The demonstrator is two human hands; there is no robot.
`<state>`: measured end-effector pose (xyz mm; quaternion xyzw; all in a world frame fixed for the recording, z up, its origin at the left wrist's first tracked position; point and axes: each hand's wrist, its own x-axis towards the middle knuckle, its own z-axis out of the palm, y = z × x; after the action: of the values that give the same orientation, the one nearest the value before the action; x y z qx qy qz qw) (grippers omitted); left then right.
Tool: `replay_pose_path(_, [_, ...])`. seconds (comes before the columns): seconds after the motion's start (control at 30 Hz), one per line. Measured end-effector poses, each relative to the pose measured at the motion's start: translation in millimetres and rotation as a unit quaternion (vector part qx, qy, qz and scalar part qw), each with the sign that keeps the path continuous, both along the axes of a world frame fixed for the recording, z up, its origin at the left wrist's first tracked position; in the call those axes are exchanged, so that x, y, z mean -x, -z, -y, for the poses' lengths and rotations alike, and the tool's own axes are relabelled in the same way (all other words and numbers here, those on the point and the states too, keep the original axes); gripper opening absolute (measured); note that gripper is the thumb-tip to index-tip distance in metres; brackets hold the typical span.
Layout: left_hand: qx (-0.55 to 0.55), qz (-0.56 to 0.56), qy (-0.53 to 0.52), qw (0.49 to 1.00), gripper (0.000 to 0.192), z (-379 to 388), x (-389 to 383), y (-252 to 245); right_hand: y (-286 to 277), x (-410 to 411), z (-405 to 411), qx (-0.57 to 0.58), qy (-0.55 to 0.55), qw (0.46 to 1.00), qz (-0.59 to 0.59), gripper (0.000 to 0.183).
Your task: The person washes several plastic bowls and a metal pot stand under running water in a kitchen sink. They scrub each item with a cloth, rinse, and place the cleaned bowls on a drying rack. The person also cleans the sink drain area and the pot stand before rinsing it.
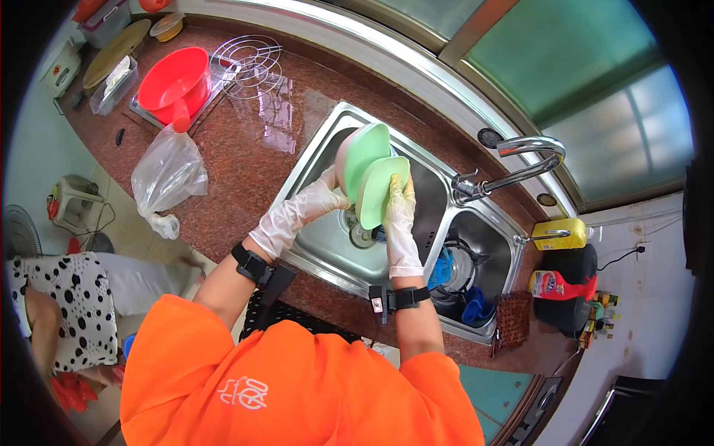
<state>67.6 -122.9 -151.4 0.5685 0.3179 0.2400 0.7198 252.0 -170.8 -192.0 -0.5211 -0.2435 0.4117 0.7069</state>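
Note:
Both my hands wear pale translucent gloves and are raised over the large basin of a stainless steel sink. My left hand grips a light green dish with a pinkish outer side, somewhat blurred. In my right hand is a second, smaller-looking light green dish, tilted on edge and overlapping the first. Below the dishes the drain strainer shows in part, with a dark thing beside it that I cannot make out. The chrome faucet stands to the right.
The smaller basin holds a pot lid, a blue cloth and a blue item. Leftward on the counter are a red dipper, a wire rack and a plastic bag. Another person in a spotted garment is at left.

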Motion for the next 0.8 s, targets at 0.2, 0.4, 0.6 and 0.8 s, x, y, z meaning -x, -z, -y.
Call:
replay_pose_path(0.2, [-0.074, -0.087, 0.008, 0.994, 0.077, -4.6, -5.2, 17.3, 0.6, 5.9, 2.3, 0.036, 0.014, 0.999, -0.036, 0.049])
replay_pose_path(0.4, [-0.002, -0.032, -0.024, 0.999, 0.097, -13.6, -10.4, 23.8, 0.3, 19.2, -17.5, 0.064, 0.001, 0.997, -0.031, 0.044])
replay_pose_path(0.6, [-0.021, 0.003, -0.066, 0.998, 0.124, -27.4, -7.8, 12.0, -2.3, 44.9, -42.4, 0.047, -0.096, 0.982, -0.156, 0.035])
replay_pose_path(0.8, [-0.264, -0.068, -0.043, 0.961, 0.131, -17.4, -14.5, 16.5, 4.1, 45.4, -43.2, 0.089, -0.101, 0.983, -0.124, 0.034])
